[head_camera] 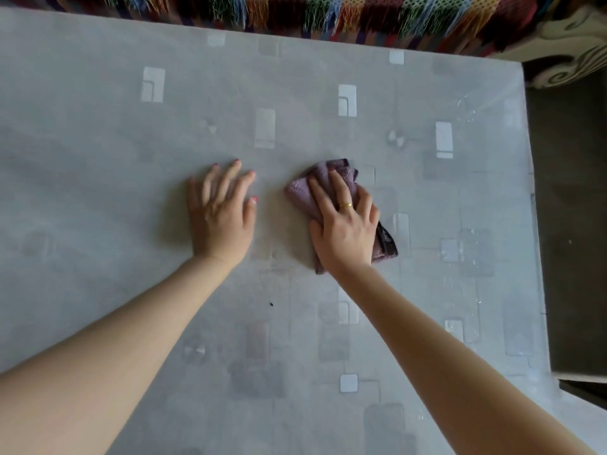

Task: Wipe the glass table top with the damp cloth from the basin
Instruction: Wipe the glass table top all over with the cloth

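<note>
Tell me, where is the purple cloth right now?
In the head view the purple cloth lies bunched on the glass table top, right of centre, pressed under the right hand, with the left hand flat beside it.

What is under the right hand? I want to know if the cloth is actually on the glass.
The purple cloth lies under the right hand, flat on the table top. Its middle is covered.

Both arms extended; left hand [220, 214] flat, fingers spread; right hand [343, 221] palm-down, fingers straight.
</note>
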